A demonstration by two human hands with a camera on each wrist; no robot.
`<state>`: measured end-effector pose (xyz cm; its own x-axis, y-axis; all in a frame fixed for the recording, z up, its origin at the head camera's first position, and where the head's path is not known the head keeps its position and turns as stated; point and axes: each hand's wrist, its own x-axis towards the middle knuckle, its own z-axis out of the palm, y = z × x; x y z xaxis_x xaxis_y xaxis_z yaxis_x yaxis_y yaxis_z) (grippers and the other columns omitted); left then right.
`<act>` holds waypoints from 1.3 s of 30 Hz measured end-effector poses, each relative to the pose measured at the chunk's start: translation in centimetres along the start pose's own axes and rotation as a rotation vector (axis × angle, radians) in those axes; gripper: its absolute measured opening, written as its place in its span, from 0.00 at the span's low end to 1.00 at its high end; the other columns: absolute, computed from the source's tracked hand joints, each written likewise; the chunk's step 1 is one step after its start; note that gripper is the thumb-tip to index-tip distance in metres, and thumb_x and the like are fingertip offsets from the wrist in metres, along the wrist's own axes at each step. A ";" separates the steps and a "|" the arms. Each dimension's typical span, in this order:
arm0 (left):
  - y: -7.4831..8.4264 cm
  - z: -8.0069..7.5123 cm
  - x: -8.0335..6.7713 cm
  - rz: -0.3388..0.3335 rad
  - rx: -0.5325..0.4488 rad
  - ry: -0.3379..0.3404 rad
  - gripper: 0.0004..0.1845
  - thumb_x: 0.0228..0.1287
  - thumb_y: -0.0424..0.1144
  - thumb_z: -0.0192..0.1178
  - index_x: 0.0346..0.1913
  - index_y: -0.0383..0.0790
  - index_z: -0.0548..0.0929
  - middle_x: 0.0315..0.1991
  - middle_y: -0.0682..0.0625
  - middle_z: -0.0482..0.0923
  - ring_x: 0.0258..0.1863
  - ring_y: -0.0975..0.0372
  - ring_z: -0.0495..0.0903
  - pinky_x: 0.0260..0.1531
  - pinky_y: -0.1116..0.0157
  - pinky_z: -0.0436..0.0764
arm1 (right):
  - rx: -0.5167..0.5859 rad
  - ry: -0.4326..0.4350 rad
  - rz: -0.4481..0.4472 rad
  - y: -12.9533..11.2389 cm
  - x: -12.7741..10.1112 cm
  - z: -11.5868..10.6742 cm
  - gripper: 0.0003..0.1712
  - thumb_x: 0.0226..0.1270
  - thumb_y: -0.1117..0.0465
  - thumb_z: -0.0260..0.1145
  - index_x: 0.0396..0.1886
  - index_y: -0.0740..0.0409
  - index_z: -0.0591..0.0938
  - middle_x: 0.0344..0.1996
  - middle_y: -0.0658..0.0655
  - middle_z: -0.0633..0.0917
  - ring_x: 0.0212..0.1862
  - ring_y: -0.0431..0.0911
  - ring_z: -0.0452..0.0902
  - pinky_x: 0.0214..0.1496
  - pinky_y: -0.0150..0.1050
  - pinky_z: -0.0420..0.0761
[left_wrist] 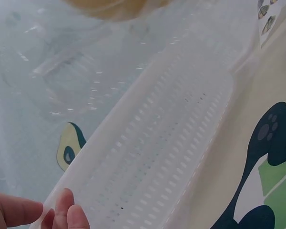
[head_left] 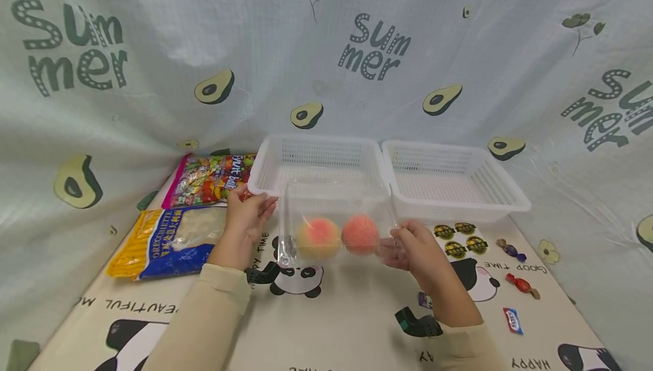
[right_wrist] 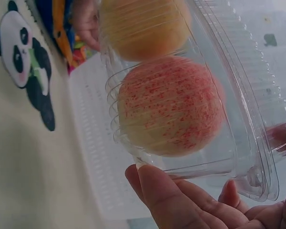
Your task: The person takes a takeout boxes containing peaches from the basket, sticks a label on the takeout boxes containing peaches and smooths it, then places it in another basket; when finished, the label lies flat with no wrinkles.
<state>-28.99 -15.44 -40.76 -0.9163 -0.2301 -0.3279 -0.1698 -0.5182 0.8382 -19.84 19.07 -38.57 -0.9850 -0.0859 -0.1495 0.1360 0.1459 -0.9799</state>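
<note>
Clear box [head_left: 336,207] in right grip [head_left: 410,246] — two peaches [head_left: 361,234], white baskets [head_left: 449,209] behind

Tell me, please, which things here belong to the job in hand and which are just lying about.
Seemingly in use: clear container, two peaches, left basket.
Apparently lying about: right basket, pasta bag, multicoloured bag, wrapped sweets, black-gold discs.

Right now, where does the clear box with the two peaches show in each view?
Head: the clear box is near the centre, its right end in the right hand.
Left wrist: apparently upper left, see-through, cut off by the top edge.
Right wrist: large, from centre to upper right.
Shared landmark: the white basket nearest the left hand.
</note>
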 end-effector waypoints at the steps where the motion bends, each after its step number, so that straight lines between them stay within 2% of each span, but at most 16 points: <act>1: 0.0 0.0 0.0 -0.004 -0.001 -0.001 0.38 0.73 0.28 0.58 0.76 0.58 0.54 0.69 0.42 0.69 0.58 0.52 0.84 0.56 0.63 0.84 | 0.003 0.001 0.006 0.3 -0.2 0.0 0.21 0.80 0.56 0.49 0.60 0.70 0.68 0.47 0.63 0.82 0.43 0.49 0.87 0.44 0.42 0.89; 6: 0.3 0.0 -0.2 -0.019 0.017 -0.015 0.37 0.74 0.30 0.58 0.76 0.58 0.53 0.68 0.45 0.69 0.56 0.55 0.85 0.55 0.64 0.84 | 0.029 0.009 0.050 2.2 -1.0 0.1 0.17 0.79 0.57 0.51 0.55 0.68 0.69 0.42 0.59 0.83 0.40 0.48 0.87 0.43 0.42 0.89; 13: 0.4 -0.1 -0.1 -0.018 0.032 -0.035 0.37 0.75 0.29 0.56 0.76 0.56 0.51 0.67 0.44 0.69 0.48 0.59 0.87 0.54 0.65 0.85 | 0.051 0.051 0.129 4.1 -1.1 0.0 0.19 0.78 0.57 0.52 0.56 0.68 0.70 0.45 0.63 0.87 0.45 0.52 0.90 0.47 0.45 0.89; 20: 0.5 -0.2 -0.2 -0.021 0.053 -0.041 0.37 0.75 0.31 0.58 0.76 0.56 0.52 0.68 0.44 0.70 0.48 0.59 0.88 0.54 0.64 0.84 | -0.014 0.107 0.126 5.3 -1.1 0.4 0.16 0.78 0.58 0.55 0.51 0.68 0.71 0.41 0.63 0.85 0.41 0.49 0.86 0.42 0.43 0.89; 28: 0.7 -0.3 -0.4 -0.026 0.054 -0.027 0.37 0.75 0.32 0.58 0.76 0.59 0.52 0.70 0.44 0.69 0.55 0.56 0.86 0.55 0.64 0.84 | -0.060 0.140 0.121 5.3 -0.9 1.1 0.16 0.77 0.56 0.57 0.51 0.67 0.71 0.39 0.66 0.88 0.40 0.50 0.88 0.42 0.43 0.90; 34: 0.7 -0.2 -0.2 -0.009 0.059 -0.031 0.36 0.75 0.32 0.58 0.76 0.57 0.52 0.70 0.42 0.68 0.49 0.58 0.87 0.53 0.65 0.85 | -0.101 0.158 0.150 5.0 -0.8 1.1 0.19 0.76 0.53 0.59 0.52 0.66 0.73 0.37 0.62 0.84 0.36 0.47 0.86 0.41 0.42 0.90; 39: 0.5 -0.2 0.0 -0.009 0.055 -0.027 0.37 0.75 0.31 0.58 0.76 0.57 0.52 0.70 0.42 0.68 0.48 0.59 0.87 0.54 0.64 0.85 | -0.150 0.170 0.169 4.7 -0.8 1.0 0.21 0.75 0.50 0.62 0.51 0.65 0.74 0.40 0.61 0.81 0.36 0.46 0.84 0.42 0.41 0.89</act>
<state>-28.97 -15.86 -40.38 -0.9241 -0.2030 -0.3237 -0.1966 -0.4740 0.8583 -18.27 18.88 -43.21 -0.9551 0.1172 -0.2722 0.2950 0.2890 -0.9107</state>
